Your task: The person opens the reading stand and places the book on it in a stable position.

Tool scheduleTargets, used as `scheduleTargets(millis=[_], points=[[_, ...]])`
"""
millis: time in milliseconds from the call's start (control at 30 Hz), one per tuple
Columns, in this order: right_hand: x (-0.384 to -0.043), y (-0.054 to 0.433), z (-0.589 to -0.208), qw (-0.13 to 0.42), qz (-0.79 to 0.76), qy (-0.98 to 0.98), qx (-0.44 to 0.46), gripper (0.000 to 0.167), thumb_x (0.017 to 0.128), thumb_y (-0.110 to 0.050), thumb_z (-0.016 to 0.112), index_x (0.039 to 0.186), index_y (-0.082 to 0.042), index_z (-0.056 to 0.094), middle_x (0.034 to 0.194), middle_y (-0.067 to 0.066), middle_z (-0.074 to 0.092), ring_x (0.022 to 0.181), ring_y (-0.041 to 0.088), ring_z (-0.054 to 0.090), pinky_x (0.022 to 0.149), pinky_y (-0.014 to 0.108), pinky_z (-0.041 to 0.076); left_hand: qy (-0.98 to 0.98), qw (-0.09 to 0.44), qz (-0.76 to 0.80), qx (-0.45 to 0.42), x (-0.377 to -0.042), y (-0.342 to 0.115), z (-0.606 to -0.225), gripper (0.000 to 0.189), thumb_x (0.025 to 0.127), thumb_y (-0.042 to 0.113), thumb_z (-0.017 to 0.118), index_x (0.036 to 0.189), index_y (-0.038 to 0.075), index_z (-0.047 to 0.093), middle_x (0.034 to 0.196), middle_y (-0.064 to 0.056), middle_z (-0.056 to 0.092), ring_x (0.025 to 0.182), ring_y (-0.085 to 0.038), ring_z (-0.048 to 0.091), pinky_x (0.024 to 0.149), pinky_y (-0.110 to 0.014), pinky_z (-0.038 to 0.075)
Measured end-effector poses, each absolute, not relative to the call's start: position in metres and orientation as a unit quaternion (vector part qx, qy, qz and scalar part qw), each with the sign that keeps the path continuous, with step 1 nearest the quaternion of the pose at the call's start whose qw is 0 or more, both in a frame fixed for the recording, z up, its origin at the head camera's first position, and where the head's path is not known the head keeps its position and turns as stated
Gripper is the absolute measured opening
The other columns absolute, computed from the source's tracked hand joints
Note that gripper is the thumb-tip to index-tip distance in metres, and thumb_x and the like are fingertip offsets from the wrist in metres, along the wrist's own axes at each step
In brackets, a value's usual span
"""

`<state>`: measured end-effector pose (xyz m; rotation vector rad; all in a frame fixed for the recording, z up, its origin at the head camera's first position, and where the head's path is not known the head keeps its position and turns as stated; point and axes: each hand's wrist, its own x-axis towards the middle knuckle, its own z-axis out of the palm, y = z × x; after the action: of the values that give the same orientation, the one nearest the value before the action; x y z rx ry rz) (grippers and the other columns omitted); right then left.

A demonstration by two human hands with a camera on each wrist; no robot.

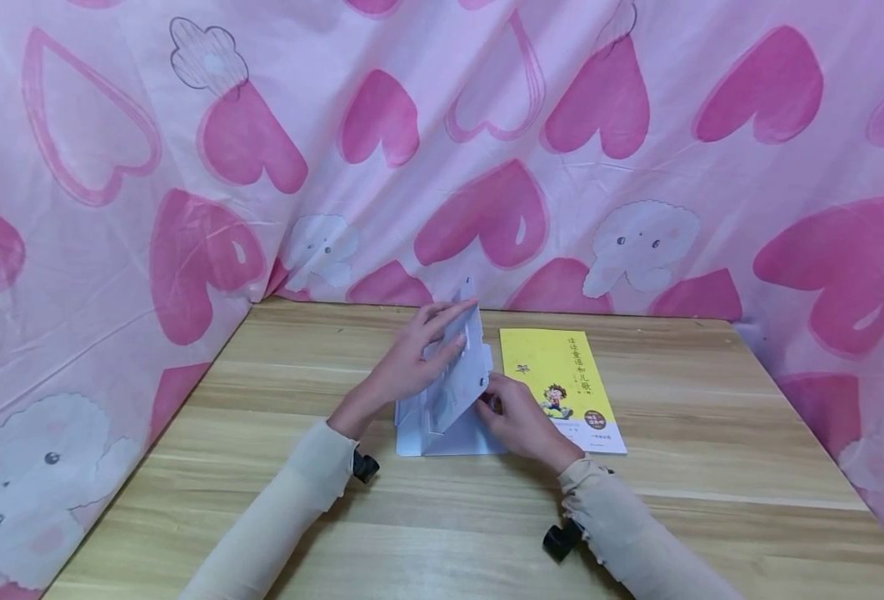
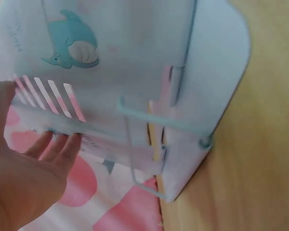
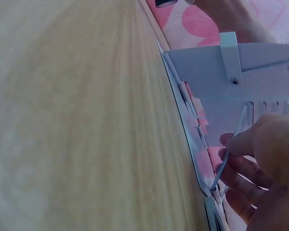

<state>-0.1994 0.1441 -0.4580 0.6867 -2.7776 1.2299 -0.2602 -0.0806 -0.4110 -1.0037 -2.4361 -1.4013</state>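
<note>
A pale metal book stand point(image 1: 458, 387) stands part-folded on the table, its slotted panel tilted up over a flat base. The panel's front carries a blue cartoon animal point(image 2: 77, 43), seen in the left wrist view. My left hand point(image 1: 415, 354) rests against the panel with fingers stretched toward its upper edge. Behind the panel, my right hand point(image 1: 520, 417) pinches a thin wire leg point(image 3: 222, 169) between thumb and fingers. The leg slants from the base corner toward the panel's slots in the right wrist view. A bent wire arm point(image 2: 159, 120) juts out at the front.
A yellow book point(image 1: 539, 358) lies flat to the right of the stand, close to my right hand. The wooden table point(image 1: 427, 533) meets a pink heart-patterned curtain point(image 1: 382, 200) at the back and sides.
</note>
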Motion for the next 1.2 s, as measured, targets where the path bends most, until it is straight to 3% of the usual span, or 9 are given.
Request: scheduleTargets(millis=[267, 433, 533, 667, 800, 1033, 1200], points=[[-0.2, 0.146, -0.46, 0.01, 0.401, -0.888, 0.226, 0.034, 0.103, -0.002, 0.07, 0.132, -0.019, 0.076, 0.115, -0.004, 0.075, 0.091, 0.012, 0.064, 0.077, 0.025, 0.058, -0.831, 0.059, -0.457, -0.312, -0.262, -0.083, -0.417, 0.062, 0.109, 0.039, 0.065, 0.165, 0.051, 0.038, 0.165, -0.001, 0.041, 0.149, -0.025, 0.046, 0.116, -0.057, 0.053], [-0.199, 0.146, -0.461, 0.016, 0.406, -0.884, 0.231, 0.039, 0.102, -0.002, 0.071, 0.137, -0.018, 0.073, 0.119, -0.002, 0.075, 0.093, 0.013, 0.065, 0.077, 0.027, 0.059, -0.815, 0.089, -0.485, -0.303, -0.271, -0.089, -0.427, 0.054, 0.108, 0.032, 0.068, 0.16, 0.033, 0.054, 0.161, -0.006, 0.049, 0.148, -0.027, 0.051, 0.118, -0.055, 0.053], [-0.198, 0.143, -0.459, 0.039, 0.404, -0.882, 0.241, 0.05, 0.101, -0.005, 0.074, 0.148, -0.019, 0.066, 0.136, 0.001, 0.071, 0.108, 0.016, 0.065, 0.092, 0.033, 0.059, -0.807, 0.109, -0.506, -0.283, -0.276, -0.093, -0.432, 0.047, 0.107, 0.027, 0.07, 0.153, 0.025, 0.062, 0.156, -0.008, 0.053, 0.145, -0.029, 0.053, 0.118, -0.056, 0.052], [-0.192, 0.137, -0.455, 0.065, 0.422, -0.865, 0.263, 0.067, 0.1, -0.007, 0.076, 0.161, -0.021, 0.051, 0.156, 0.002, 0.06, 0.13, 0.02, 0.062, 0.109, 0.043, 0.056, -0.815, 0.101, -0.512, -0.251, -0.284, -0.1, -0.439, 0.053, 0.106, 0.025, 0.071, 0.157, 0.025, 0.055, 0.156, -0.008, 0.049, 0.145, -0.037, 0.052, 0.121, -0.059, 0.049], [-0.181, 0.131, -0.448, 0.02, 0.471, -0.834, 0.286, 0.075, 0.102, -0.005, 0.072, 0.167, -0.022, 0.038, 0.16, 0.001, 0.057, 0.128, 0.018, 0.067, 0.105, 0.041, 0.062, -0.817, 0.07, -0.516, -0.246, -0.293, -0.106, -0.445, 0.063, 0.106, 0.02, 0.071, 0.163, 0.022, 0.045, 0.164, -0.011, 0.044, 0.151, -0.042, 0.045, 0.124, -0.061, 0.045], [-0.162, 0.125, -0.443, -0.059, 0.497, -0.821, 0.275, 0.086, 0.104, -0.009, 0.069, 0.173, -0.025, 0.021, 0.162, -0.001, 0.051, 0.123, 0.013, 0.065, 0.101, 0.037, 0.062, -0.817, -0.001, -0.521, -0.247, -0.297, -0.108, -0.451, 0.066, 0.107, 0.011, 0.066, 0.167, 0.016, 0.039, 0.171, -0.01, 0.042, 0.156, -0.036, 0.045, 0.128, -0.056, 0.042], [-0.16, 0.127, -0.445, -0.097, 0.477, -0.827, 0.282, 0.096, 0.103, -0.031, 0.075, 0.174, -0.027, 0.011, 0.161, -0.006, 0.05, 0.126, 0.012, 0.064, 0.104, 0.036, 0.06, -0.808, -0.02, -0.534, -0.247, -0.299, -0.106, -0.452, 0.058, 0.109, 0.008, 0.06, 0.164, 0.012, 0.044, 0.166, -0.009, 0.047, 0.155, -0.036, 0.048, 0.128, -0.056, 0.042]])
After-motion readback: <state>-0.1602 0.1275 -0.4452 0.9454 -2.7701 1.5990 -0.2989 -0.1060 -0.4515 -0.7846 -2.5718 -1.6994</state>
